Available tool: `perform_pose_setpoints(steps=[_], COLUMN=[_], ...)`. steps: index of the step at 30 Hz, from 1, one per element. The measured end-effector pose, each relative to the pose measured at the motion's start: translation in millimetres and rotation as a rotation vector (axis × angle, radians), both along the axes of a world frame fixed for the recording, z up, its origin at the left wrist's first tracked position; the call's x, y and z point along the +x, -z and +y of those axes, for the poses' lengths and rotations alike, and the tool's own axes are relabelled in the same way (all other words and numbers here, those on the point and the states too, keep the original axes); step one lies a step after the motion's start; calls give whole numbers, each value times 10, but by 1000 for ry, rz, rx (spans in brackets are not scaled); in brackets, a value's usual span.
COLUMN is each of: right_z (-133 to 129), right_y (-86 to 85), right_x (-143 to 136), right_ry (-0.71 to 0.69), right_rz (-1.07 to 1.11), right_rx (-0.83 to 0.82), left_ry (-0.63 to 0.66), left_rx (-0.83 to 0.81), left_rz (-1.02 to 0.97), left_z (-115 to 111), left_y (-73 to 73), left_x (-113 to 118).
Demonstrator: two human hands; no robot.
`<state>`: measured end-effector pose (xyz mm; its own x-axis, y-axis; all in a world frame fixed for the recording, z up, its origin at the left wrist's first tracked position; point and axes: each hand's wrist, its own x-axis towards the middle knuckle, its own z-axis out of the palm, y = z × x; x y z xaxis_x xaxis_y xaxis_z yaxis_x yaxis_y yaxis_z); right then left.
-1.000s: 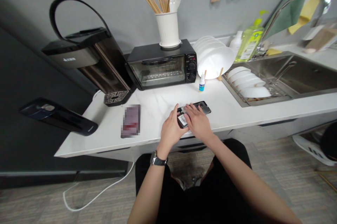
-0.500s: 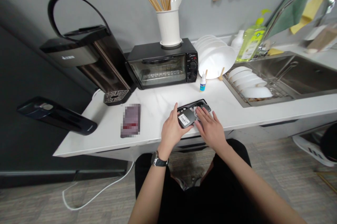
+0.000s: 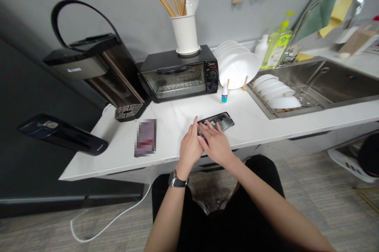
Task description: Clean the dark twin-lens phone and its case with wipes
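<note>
Near the front edge of the white bench (image 3: 174, 116), one dark phone (image 3: 224, 119) lies back up, its camera lenses towards the right end. Two hands are on it. The left hand (image 3: 191, 146) is half curled at the phone's left end, index finger raised along the corner; its thumb is hidden, so I cannot tell how firmly it grips. The right hand (image 3: 219, 146) lies nearly flat, fingers stretched and slightly parted over the phone's back, its thumb side against the left hand. Something pale shows beneath those fingers, too small to make out. One watch (image 3: 179, 182) circles the left wrist.

Just beyond the phone stands one small spray bottle (image 3: 224, 95), upright. To the left lies one blurred purplish flat object (image 3: 145, 137), and farther left one dark flask (image 3: 63, 133). Behind are one tall appliance (image 3: 114, 76) with a loop handle and one toaster oven (image 3: 181, 81), which carries one white holder (image 3: 185, 33) with one spoon and several chopsticks. To the oven's right, several white plates (image 3: 241, 70) stand in a row; at least four bowls (image 3: 284, 102) sit in the sink (image 3: 352, 86), with two upright bottles (image 3: 276, 49) behind.
</note>
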<state>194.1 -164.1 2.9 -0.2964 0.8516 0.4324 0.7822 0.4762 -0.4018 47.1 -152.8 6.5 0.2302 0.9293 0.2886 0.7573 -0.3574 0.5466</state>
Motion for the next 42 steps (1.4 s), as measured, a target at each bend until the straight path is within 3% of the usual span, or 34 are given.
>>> perform_pose_setpoints(steps=[5,9,17,21,25,30,33,38,42], right_z=[-332,-351,31,280,372,129,-119,-368,-318], right_y=[30,120,181,197,152,40,10,29,91], right_x=[-2,312,740,718,516,67,-81,91,375], right_ry=[-110,1,249,290,260,34,-28,-75,52], right_rz=[-18,-75,-111,-65,-16,-16,1,-29,-70], right_rx=[-10,12,41,30,25,-9,-16,-38,-25], left_ry=[-24,-39,-25,-12,-4,-6,-8,-40,-57], left_rx=[2,-9,1,-5,-2,-10,-8,-16,-14], left_rz=[59,46,8,5,-3,18,36,87,67], left_z=[-3,14,13,21,39,22,-4,-3,8], left_y=[50,41,-7,-9,-8,0,8,15,-15], left_x=[-23,11,38,36,39,8,-17,0,44])
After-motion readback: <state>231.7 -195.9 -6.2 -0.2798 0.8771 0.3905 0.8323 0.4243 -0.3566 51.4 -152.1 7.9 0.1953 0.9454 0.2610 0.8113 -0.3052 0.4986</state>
